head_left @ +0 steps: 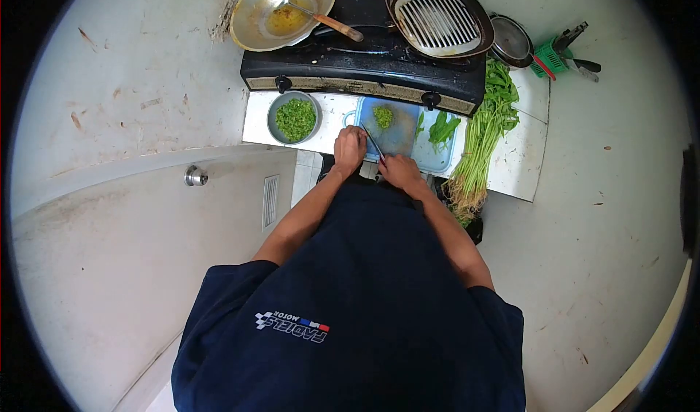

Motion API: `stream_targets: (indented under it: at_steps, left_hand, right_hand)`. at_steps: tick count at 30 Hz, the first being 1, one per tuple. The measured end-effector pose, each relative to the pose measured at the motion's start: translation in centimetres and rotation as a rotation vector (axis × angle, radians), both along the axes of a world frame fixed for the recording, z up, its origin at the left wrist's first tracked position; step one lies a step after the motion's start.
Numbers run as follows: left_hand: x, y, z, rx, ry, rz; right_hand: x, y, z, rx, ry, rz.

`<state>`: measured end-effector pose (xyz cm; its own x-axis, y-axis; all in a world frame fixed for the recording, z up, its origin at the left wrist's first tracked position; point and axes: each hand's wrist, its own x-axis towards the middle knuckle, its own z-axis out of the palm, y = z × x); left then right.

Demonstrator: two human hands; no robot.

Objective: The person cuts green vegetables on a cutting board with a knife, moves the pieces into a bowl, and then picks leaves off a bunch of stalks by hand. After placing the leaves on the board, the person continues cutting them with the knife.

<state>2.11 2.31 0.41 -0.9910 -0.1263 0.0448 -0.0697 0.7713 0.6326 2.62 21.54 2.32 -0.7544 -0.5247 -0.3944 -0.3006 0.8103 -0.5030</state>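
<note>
Right hand point(399, 170) is closed round the handle of a thin-bladed kitchen knife point(373, 144), blade angled across the near edge of a blue rectangular plastic cutting board point(399, 136) on the white tiled surface point(519, 165). Left hand point(350, 149) is curled, knuckles up, at the board's near-left corner; what it pins cannot be told.

A small pile of chopped greens point(383, 115) sits at the far side of the board and loose green leaves point(442, 129) on its right.

- Knife: judged light, stiff and sharp, best gripped at the handle only.
- Greens: judged soft, limp and light, best bunched under curled fingers.

A round grey metal bowl of chopped greens point(294, 118) sits left of the board. A bundle of long green stalks point(481, 146) lies to the right.
</note>
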Motion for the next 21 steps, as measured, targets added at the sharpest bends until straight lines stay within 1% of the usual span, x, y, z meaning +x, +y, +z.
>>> stream_targets:
  at_steps: [3, 9, 12, 15, 18, 21]
  left_hand:
    - [-0.1, -0.1, 0.1, -0.005, 0.0, -0.004]
    - [-0.2, -0.1, -0.3, -0.005, 0.053, -0.008]
    - [-0.1, -0.1, -0.6, -0.026, 0.072, -0.01]
    - [0.0, -0.1, -0.8, -0.009, 0.065, 0.001]
    - [0.0, -0.1, -0.4, -0.003, 0.084, -0.003]
    - [0.0, -0.1, 0.0, -0.004, 0.071, -0.014]
  right_hand:
    - [0.0, -0.2, -0.2, 0.033, 0.012, 0.013]
    - [-0.3, -0.5, -0.9, 0.014, 0.037, 0.054]
    - [-0.7, -0.7, -1.0, -0.011, 0.035, 0.042]
    - [-0.5, -1.0, -1.0, -0.057, 0.087, -0.023]
    - [-0.3, -0.5, -0.5, 0.008, 0.045, 0.035]
    - [0.4, 0.4, 0.5, 0.025, -0.004, 0.013]
